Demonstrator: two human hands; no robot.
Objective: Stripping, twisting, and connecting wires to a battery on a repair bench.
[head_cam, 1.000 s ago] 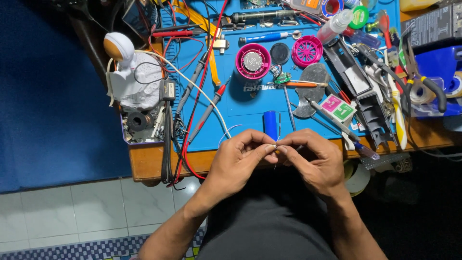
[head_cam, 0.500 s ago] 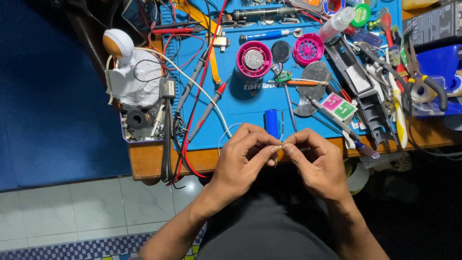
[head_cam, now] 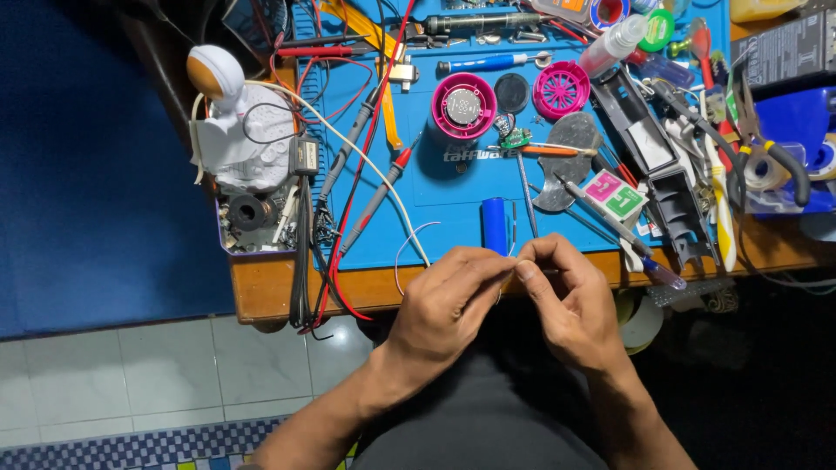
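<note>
Left hand: left hand [head_cam: 448, 300] at the near edge of the counter [head_cam: 279, 292], fingers curled, thumb and forefinger pressed together at the tips, pinching something too small to make out.
Right hand: right hand [head_cam: 566, 300] facing it, fingertips pinched and meeting the left fingertips; what sits between them cannot be told.
Thin white wire: thin white wire [head_cam: 402, 257] loops on the blue work mat [head_cam: 453, 196] just left of the left hand and runs toward its fingers; contact not clear.
Blue cylindrical cell: blue cylindrical cell [head_cam: 494, 224] lies on the mat just beyond the meeting fingertips, apart from them.
Pink round fan housing: pink round fan housing [head_cam: 463, 106] farther back, well apart from both hands.
Red and grey probe leads: red and grey probe leads [head_cam: 374, 196] slant across the mat's left part.
</note>
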